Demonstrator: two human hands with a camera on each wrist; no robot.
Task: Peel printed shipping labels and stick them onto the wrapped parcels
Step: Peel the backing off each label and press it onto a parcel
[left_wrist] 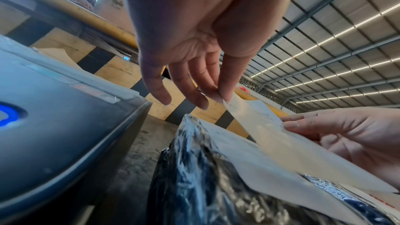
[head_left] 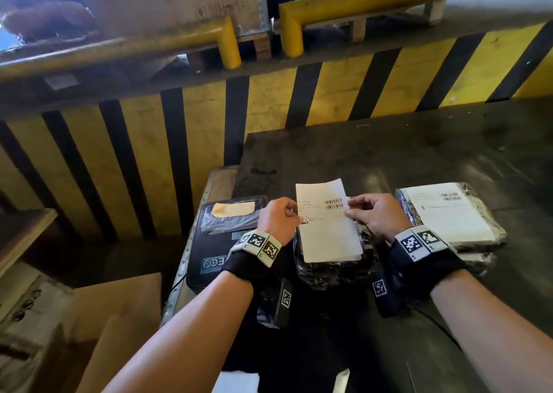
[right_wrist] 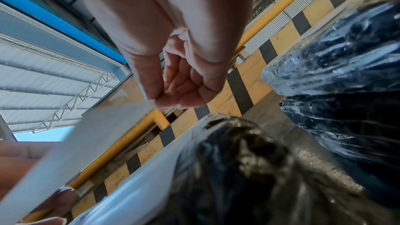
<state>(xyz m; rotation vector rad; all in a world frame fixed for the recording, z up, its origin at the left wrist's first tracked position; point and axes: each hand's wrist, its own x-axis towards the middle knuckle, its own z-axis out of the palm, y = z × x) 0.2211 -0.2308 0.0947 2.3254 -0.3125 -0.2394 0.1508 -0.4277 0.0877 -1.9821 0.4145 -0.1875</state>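
A white shipping label (head_left: pixel 326 222) with a barcode is held over a dark plastic-wrapped parcel (head_left: pixel 329 273) on the black table. My left hand (head_left: pixel 279 217) pinches the label's left edge (left_wrist: pixel 238 107) between thumb and fingers. My right hand (head_left: pixel 374 214) pinches its right edge (right_wrist: pixel 149 104). The label's near end lies on the parcel (left_wrist: pixel 194 177), its far end is raised. A second wrapped parcel (head_left: pixel 452 213) with a label stuck on top lies to the right, on a stack.
A black label printer (head_left: pixel 215 243) with a blue light (left_wrist: pixel 8 114) sits left of the parcel, a backing scrap (head_left: pixel 233 209) on its lid. A yellow-and-black striped barrier (head_left: pixel 209 117) rises behind the black table (head_left: pixel 419 159). Cardboard boxes (head_left: pixel 113 318) stand lower left.
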